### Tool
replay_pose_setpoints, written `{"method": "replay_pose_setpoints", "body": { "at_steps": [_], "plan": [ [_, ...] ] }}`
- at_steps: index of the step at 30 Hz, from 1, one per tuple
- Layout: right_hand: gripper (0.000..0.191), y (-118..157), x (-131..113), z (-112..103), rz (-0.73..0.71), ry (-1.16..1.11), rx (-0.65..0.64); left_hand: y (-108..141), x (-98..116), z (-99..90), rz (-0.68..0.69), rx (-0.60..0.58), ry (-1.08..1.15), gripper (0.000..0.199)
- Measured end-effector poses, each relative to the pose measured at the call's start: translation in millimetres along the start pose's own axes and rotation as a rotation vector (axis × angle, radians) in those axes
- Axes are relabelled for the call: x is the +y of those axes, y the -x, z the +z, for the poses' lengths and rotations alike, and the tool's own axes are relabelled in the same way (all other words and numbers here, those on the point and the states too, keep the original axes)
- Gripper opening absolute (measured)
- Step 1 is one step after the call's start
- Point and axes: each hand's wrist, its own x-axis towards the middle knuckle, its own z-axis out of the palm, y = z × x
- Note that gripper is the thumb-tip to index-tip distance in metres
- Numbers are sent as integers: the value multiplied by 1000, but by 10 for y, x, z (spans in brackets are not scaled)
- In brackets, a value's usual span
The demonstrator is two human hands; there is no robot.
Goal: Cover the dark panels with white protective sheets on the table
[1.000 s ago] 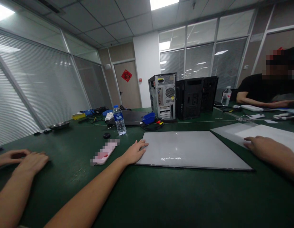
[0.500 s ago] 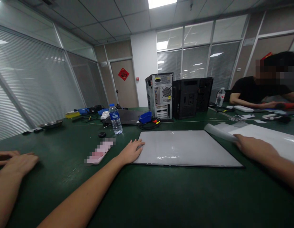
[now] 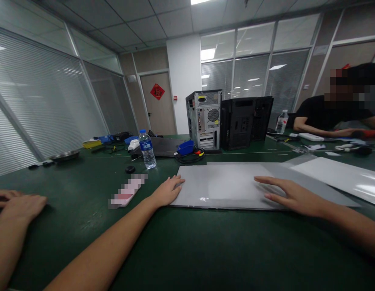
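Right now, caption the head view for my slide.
Left hand on a white panel, right hand at a translucent sheet overlapping it.

A: Where's room to pass?
B: Near side: bare green surface [image 3: 223,246] in front of the panel [image 3: 191,186].
A: Left?
B: Gap between left hand [image 3: 167,192] and another person's hands [image 3: 25,208], but pink phone [image 3: 131,192] lies in it, bottle [image 3: 148,153] stands behind.
A: Far side?
B: Narrow strip, then blue item [image 3: 185,148] with cables, computer case [image 3: 210,119].
A: Right?
B: Right hand [image 3: 292,197] above translucent sheet [image 3: 229,182], glossy white sheet [image 3: 335,173] beyond.
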Motion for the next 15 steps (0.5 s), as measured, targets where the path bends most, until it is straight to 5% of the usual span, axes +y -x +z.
{"method": "replay_pose_setpoints", "body": {
  "at_steps": [8,15],
  "plan": [
    [73,-20,315,16,194,189,25,-16,21,-3,-2,-6,-4,55],
    [60,-22,238,-44,77,73,50,-17,43,-4,-13,-3,-13,57]
  ]
}}
